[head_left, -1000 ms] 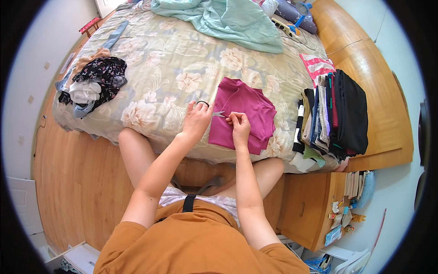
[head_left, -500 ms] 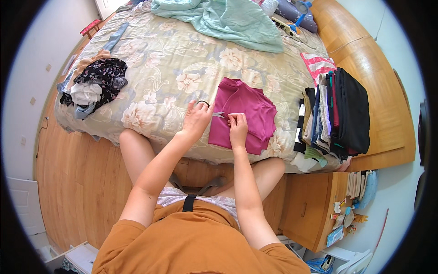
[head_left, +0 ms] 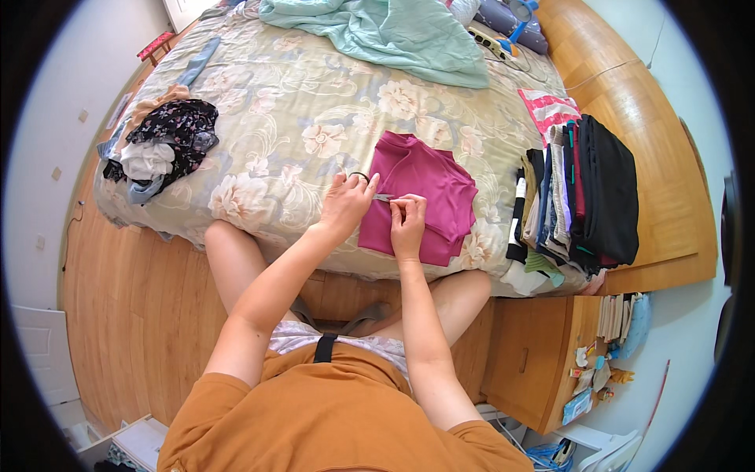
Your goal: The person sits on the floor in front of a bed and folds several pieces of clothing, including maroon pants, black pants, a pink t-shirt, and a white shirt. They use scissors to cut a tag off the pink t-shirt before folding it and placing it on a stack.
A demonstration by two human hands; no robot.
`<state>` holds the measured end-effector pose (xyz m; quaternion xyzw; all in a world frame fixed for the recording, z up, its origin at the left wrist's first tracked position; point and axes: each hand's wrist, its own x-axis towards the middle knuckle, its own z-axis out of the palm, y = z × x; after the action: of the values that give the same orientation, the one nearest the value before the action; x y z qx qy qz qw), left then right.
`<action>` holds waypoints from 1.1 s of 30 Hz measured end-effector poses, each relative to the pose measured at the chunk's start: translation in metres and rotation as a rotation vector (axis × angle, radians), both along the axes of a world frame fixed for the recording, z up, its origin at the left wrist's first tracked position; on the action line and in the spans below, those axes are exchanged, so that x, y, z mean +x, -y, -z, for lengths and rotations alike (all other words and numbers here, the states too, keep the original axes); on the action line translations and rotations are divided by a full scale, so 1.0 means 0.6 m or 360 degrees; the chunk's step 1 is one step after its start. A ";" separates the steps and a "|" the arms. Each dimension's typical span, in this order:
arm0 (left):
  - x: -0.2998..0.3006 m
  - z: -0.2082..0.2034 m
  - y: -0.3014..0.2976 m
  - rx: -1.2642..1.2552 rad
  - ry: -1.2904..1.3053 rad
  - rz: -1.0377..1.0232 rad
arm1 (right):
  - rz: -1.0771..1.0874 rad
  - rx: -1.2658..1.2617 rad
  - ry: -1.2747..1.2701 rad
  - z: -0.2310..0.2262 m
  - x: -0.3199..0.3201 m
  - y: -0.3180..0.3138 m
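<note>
Both hands together over the near edge of the bed (head_left: 259, 149), w/ floral quilt. Left hand (head_left: 346, 203) closed on small scissors (head_left: 381, 197), finger through the dark loop, blades pointing right. Right hand (head_left: 408, 220) just beside, fingertips pinched tight on something tiny at the blade tips; too small to tell what, prob a thread or tag. Directly under both: folded magenta top (head_left: 429, 200), flat on the quilt near the front edge, right hand resting on its left part.

To the right, touching nothing in hand: row of folded clothes (head_left: 578, 197), dark ones outermost, at the bed's right edge. Far left: heap of black floral and white garments (head_left: 161, 145). Top centre: crumpled mint-green sheet (head_left: 385, 31). Wooden floor (head_left: 118, 315) below left, wooden nightstand (head_left: 535, 354) lower right, bare knees against the bed frame.
</note>
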<state>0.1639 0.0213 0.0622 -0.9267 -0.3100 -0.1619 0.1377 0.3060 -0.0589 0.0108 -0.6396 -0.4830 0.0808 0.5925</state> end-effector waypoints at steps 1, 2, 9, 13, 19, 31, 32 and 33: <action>0.001 0.001 -0.001 0.0006 0.0006 -0.0004 | 0.0000 0.0002 0.0027 0.000 0.000 0.000; 0.003 0.004 -0.002 0.0012 0.0015 -0.0007 | -0.0001 0.0004 0.0057 0.000 0.001 0.001; 0.011 0.013 -0.004 -0.0001 0.0034 -0.0027 | 0.0043 0.0030 0.0082 0.006 0.008 -0.003; 0.007 0.010 0.000 -0.0059 0.0019 -0.0032 | 0.0001 -0.0071 -0.0158 0.003 0.009 -0.009; -0.001 0.016 -0.002 0.0045 0.0072 -0.0004 | 0.0096 -0.0238 0.0412 -0.008 0.002 -0.015; -0.003 0.012 -0.003 -0.0143 0.0061 0.0015 | 0.0064 -0.0327 0.0098 -0.018 -0.004 -0.016; -0.001 0.013 -0.002 -0.0135 0.0069 0.0026 | 0.0092 -0.0339 0.0130 -0.023 -0.006 -0.016; 0.000 0.014 -0.001 -0.0128 0.0077 0.0036 | 0.0118 -0.0351 0.0163 -0.027 -0.008 -0.017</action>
<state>0.1640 0.0218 0.0536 -0.9307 -0.3091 -0.1732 0.0908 0.3010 -0.0486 0.0269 -0.7216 -0.4769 0.0786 0.4957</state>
